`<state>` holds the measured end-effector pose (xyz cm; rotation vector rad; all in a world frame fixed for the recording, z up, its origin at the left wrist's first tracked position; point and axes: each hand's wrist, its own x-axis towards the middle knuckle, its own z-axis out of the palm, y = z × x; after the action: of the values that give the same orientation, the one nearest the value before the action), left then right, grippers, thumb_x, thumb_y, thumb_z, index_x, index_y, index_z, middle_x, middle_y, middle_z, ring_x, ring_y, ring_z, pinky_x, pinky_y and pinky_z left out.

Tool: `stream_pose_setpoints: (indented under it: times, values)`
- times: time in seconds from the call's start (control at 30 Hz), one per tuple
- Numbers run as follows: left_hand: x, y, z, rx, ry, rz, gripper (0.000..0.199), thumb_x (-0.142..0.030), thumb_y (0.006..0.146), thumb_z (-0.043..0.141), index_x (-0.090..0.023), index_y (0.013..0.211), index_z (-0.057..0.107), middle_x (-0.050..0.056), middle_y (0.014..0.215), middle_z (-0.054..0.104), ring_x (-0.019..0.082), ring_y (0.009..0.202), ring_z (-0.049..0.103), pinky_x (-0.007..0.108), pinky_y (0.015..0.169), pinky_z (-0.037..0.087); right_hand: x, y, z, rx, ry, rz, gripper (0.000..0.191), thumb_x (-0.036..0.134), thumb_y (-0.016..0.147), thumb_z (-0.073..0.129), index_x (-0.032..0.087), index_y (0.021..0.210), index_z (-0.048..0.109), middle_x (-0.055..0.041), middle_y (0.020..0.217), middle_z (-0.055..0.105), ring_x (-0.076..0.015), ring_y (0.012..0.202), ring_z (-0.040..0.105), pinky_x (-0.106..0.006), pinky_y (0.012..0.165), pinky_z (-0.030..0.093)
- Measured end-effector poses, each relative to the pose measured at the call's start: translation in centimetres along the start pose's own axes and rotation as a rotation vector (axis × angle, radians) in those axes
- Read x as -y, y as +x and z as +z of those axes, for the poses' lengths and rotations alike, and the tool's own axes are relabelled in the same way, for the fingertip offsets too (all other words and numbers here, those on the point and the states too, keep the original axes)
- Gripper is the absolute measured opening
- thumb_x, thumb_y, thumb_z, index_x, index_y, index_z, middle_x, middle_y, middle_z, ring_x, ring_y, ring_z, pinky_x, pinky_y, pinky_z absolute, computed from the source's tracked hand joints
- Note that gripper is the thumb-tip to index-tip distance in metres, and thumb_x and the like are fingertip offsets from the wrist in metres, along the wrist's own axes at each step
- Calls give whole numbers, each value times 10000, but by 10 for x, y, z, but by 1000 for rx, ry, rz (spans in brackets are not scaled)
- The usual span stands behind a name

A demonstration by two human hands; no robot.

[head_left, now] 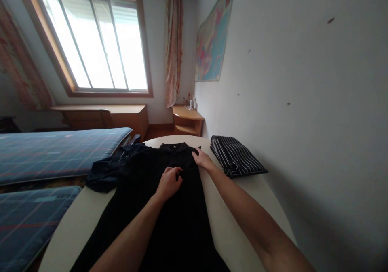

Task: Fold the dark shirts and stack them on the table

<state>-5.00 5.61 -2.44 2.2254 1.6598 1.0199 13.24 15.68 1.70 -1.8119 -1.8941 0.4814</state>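
Note:
A black collared shirt (184, 215) lies spread over a white table, with its collar at the far end and its lower part running toward me. My right hand (201, 159) is at the shirt's far right shoulder, thumb and fingers closed on the cloth edge. Over the middle of the upper chest, my left hand (170, 183) has its fingers curled toward the thumb, and dark cloth shows between them. The exact grip of its fingertips is hard to make out. A crumpled dark navy cloth (104, 173) lies at the shirt's left side.
A folded black-and-white striped cloth (238, 157) sits on the table's (251, 199) right side, near the wall. Two blue plaid padded surfaces (60, 152) stand to the left. Beyond are a wooden desk (121, 109), a corner shelf (186, 112) and a window.

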Motion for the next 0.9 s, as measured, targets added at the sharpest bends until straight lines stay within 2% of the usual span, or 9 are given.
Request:
stream_pose_setpoints:
  times: [0.1, 0.2, 0.27, 0.4, 0.47, 0.57, 0.73, 0.8, 0.9]
  values:
    - [1, 0, -1, 1, -7, 3, 297, -133, 808, 585, -221, 1078, 670, 38, 885, 688, 252, 1016, 577, 369, 914, 493, 7, 19, 12, 5, -13, 60, 577, 441, 923, 506, 135, 1411, 500, -169, 1353, 601, -285, 1239, 570, -379, 1027, 425]
    - [2, 0, -1, 2, -20, -2, 290, -137, 811, 583, -213, 1077, 671, 44, 899, 691, 257, 1026, 572, 378, 920, 491, 13, 26, 20, -38, -24, 88, 564, 396, 934, 466, 61, 1385, 511, -217, 1365, 573, -311, 1257, 548, -390, 1039, 416]
    - [3, 1, -1, 1, -31, -9, 291, -135, 808, 584, -215, 1075, 669, 42, 901, 690, 258, 1030, 571, 383, 924, 488, 19, 26, 23, -86, -28, 80, 579, 356, 950, 422, 38, 1433, 447, -219, 1467, 473, -310, 1336, 467, -382, 1082, 377]
    - [4, 2, 0, -7, -57, -34, 310, -131, 802, 582, -212, 1092, 653, 39, 889, 679, 247, 1021, 576, 368, 917, 495, 35, 24, 31, -145, -58, -30, 647, 361, 950, 418, 68, 1519, 324, -145, 1610, 262, -288, 1448, 290, -353, 1161, 271]
    - [4, 2, 0, -18, -66, -59, 324, -123, 794, 577, -202, 1103, 640, 45, 886, 671, 245, 1022, 577, 362, 910, 501, 43, 24, 37, -102, -90, -78, 697, 419, 937, 448, 73, 1527, 312, -138, 1630, 204, -307, 1462, 251, -373, 1178, 235]
    - [3, 2, -1, -32, -74, -90, 331, -108, 780, 575, -183, 1097, 629, 58, 885, 662, 247, 1032, 571, 366, 910, 501, 52, 24, 46, 37, -117, -61, 802, 527, 917, 466, 85, 1551, 250, -143, 1648, 109, -338, 1482, 192, -432, 1186, 193]
    - [0, 1, -3, -34, -82, -99, 313, -104, 774, 579, -170, 1076, 627, 66, 889, 661, 250, 1052, 554, 364, 922, 489, 54, 25, 58, 239, -142, -53, 882, 655, 918, 388, 160, 1589, 100, -148, 1652, 58, -348, 1505, 90, -514, 1190, 53]
    - [-1, 1, -3, -35, -84, -104, 312, -100, 771, 579, -165, 1072, 629, 62, 872, 658, 246, 1045, 553, 353, 920, 486, 50, 26, 60, 266, -141, -58, 851, 673, 934, 313, 175, 1590, 99, -134, 1654, 69, -339, 1509, 64, -517, 1189, 16]
    - [-2, 1, -4, -38, -85, -111, 312, -91, 767, 577, -162, 1065, 634, 54, 833, 651, 240, 1035, 554, 335, 910, 483, 44, 29, 59, 245, -113, -59, 826, 697, 941, 221, 188, 1587, 149, -104, 1650, 135, -339, 1505, 93, -533, 1188, 41]
